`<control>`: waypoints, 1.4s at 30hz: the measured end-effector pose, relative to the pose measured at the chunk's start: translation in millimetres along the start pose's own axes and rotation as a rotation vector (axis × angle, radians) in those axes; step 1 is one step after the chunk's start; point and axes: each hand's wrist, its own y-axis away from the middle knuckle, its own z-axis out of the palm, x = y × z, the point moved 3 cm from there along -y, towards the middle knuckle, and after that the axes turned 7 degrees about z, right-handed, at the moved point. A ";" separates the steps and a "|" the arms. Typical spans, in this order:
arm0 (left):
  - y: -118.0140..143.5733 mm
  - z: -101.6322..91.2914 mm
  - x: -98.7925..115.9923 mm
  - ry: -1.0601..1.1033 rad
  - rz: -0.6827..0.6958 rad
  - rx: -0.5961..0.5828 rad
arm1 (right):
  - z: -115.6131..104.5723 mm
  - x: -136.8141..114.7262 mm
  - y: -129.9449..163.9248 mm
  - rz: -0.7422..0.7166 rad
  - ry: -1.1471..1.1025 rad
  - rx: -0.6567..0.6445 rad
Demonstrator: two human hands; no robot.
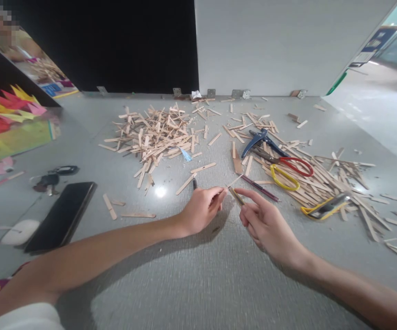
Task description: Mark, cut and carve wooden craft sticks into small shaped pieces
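Near the middle of the grey table, my left hand [202,210] is closed in a pinch around a thin wooden craft stick [234,182], whose free end points up and to the right. My right hand [269,222] grips a slim brass-coloured tool [236,196] that looks like a small knife, index finger stretched along it. The tool's tip is close to the stick by my left fingertips; whether they touch, I cannot tell. A dark red pencil or pen [259,188] lies just beyond my right hand. Part of a black pen [195,184] shows behind my left hand.
A heap of craft sticks [157,133] lies back left, more [317,183] at right. There too are blue-handled pliers [263,142], red-and-yellow scissors [284,167] and a yellow utility knife [327,206]. A phone [61,217] and keys [45,183] lie left. A black-and-white partition [253,46] stands behind.
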 end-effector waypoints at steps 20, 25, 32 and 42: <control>-5.7 0.0 -3.2 -0.145 0.013 -0.065 | -8.3 -3.7 -4.0 -0.204 0.436 0.169; -6.3 0.6 -3.0 -0.173 0.028 -0.067 | -6.4 -1.5 -2.7 -0.268 0.472 0.200; -6.4 0.3 -2.5 -0.172 0.019 -0.077 | -4.3 2.8 -1.6 -0.306 0.526 0.192; -9.1 -11.7 -0.3 -0.081 -0.112 -0.010 | -8.9 -4.9 -6.4 0.234 -0.096 -0.050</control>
